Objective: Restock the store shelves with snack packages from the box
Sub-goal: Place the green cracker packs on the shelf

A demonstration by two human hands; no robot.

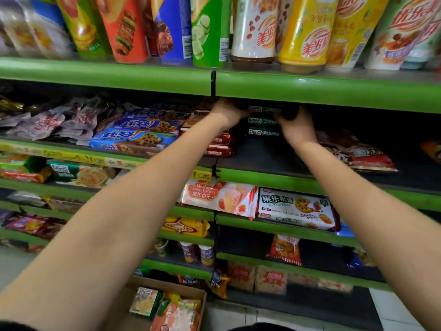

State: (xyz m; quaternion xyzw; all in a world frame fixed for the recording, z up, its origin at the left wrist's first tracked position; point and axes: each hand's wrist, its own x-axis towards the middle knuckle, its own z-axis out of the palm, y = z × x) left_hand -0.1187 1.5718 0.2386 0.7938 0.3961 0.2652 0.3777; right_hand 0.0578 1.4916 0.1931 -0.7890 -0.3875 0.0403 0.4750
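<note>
With the left hand (229,111) and right hand (292,123) each gripping an end of the top dark-green flat snack packet (263,109) on its stack deep in the green metal shelf (310,181), a careless release could topple the pile onto the neighbouring red packets (218,145).

Green shelf edges (310,88), blue chocolate-chip cookie packs (133,139), seemingly dark green packages with white labels (263,126), red-brown wrappers (218,145).

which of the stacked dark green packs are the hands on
The top dark green pack, just under the green shelf edge; left hand and right hand flank it. The two packs beneath sit untouched.
</note>
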